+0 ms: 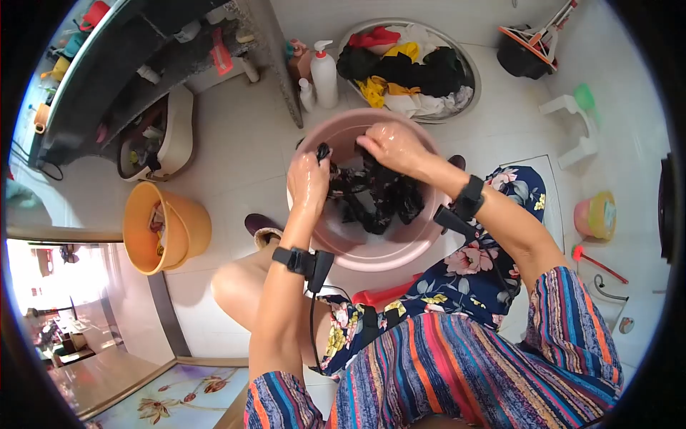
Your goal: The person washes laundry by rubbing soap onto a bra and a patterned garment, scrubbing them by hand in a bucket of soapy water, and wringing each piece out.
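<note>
A wet black cloth hangs from both hands into a pink basin on the tiled floor, which holds some water. My left hand, wet and closed, grips one end of the cloth over the basin's left side; a small bunch of it sticks up above the fingers. Over the back of the basin, my right hand is closed on another part of the cloth, with its fingers curled inward. The middle of the cloth sags between them, and its lower folds lie inside the basin.
Behind the basin stand a metal tub of mixed clothes and a white pump bottle. An orange bucket is at left, a white stool at right. A red object lies before the basin.
</note>
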